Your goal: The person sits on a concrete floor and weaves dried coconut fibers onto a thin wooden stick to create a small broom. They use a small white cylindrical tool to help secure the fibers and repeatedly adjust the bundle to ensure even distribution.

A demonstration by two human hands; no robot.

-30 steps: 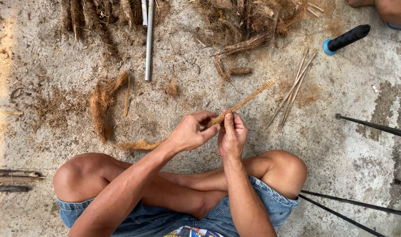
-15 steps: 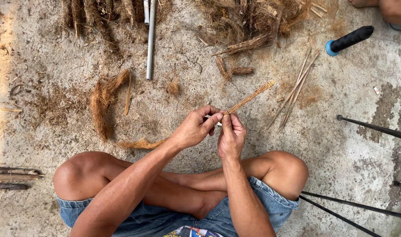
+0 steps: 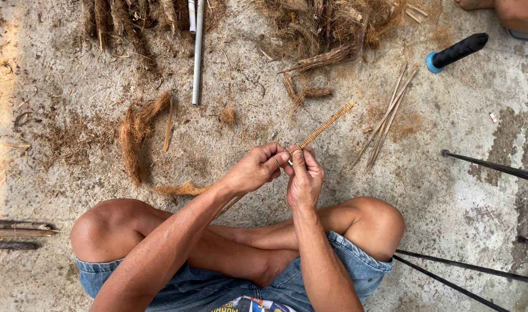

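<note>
Fibre-wrapped stick (image 3: 323, 126) slants up and to the right from both hands, which meet above the crossed legs. Left hand (image 3: 257, 168) pinches its near end between thumb and fingers; right hand (image 3: 304, 178) grips the same end just beside it (thumb pressed along the stick). Loose thin sticks (image 3: 386, 115) lie on the concrete floor (image 3: 460, 127) to the right, a brown fibre bundle (image 3: 138, 132) to the left.
</note>
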